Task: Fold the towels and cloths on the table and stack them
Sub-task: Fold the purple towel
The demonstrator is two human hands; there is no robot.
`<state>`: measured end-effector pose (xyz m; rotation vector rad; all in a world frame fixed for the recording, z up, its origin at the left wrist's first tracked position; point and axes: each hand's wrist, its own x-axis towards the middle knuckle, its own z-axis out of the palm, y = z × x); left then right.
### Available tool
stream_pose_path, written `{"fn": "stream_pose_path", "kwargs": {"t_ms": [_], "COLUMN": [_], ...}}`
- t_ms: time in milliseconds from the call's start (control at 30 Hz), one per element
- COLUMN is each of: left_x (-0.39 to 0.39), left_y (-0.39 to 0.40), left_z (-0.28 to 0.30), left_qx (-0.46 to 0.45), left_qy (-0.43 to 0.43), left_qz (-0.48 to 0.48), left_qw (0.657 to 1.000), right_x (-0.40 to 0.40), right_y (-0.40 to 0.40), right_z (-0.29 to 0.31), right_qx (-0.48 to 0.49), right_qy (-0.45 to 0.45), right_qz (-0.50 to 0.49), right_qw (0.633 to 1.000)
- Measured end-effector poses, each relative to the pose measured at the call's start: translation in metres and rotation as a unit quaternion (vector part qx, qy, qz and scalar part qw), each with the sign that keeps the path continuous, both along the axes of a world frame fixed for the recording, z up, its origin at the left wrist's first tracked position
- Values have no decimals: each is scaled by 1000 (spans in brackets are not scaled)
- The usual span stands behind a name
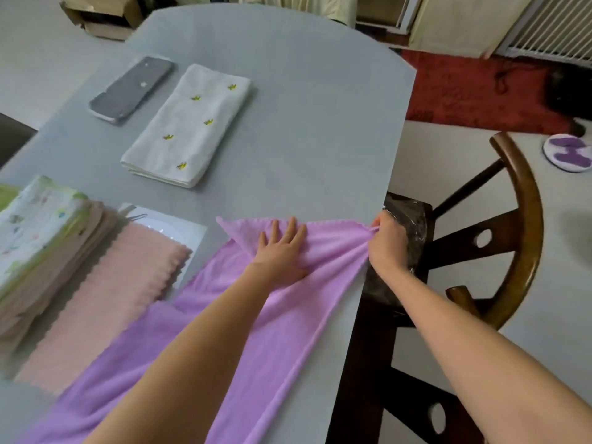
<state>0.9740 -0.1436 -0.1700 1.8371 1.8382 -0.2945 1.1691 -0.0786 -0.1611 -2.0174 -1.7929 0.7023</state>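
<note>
Lilac towel (224,331) runs from 7 o'clock up to centre of the surface (288,107). Left hand (282,251) lies flat, pinning it so it won't slide, while right hand (389,241) has a pinching grip on the corner at 3 o'clock, probably tugging it taut before folding.

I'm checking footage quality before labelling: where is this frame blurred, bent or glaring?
Head view: the table edge bows from wide-angle distortion; the near pink cloth and purple towel smear at the lower left; the white towel stays fairly sharp; light is soft, with mild glare on the plastic sheet beside the pink cloth; the left hand and right hand read clearly.
</note>
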Motion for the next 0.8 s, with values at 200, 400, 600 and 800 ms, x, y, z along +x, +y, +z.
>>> {"fn": "stream_pose_path", "kwargs": {"t_ms": [200, 400, 600, 800], "left_x": [-13, -33, -33, -30], "left_y": [12, 29, 47, 84], "left_z": [-1, 17, 12, 21], "left_qx": [153, 146, 116, 227], "left_qy": [-46, 50, -4, -62], "left_qz": [7, 121, 146, 229], "left_qw": [987, 981, 982, 945], "right_x": [8, -24, -28, -19], "right_y": [-15, 0, 7, 28], "right_z": [-3, -3, -9, -12], "right_qx": [82, 9, -27, 23], "right_qy": [-99, -134, -155, -99], "right_qz": [91, 214, 226, 155], "right_qw": [988, 968, 961, 983]}}
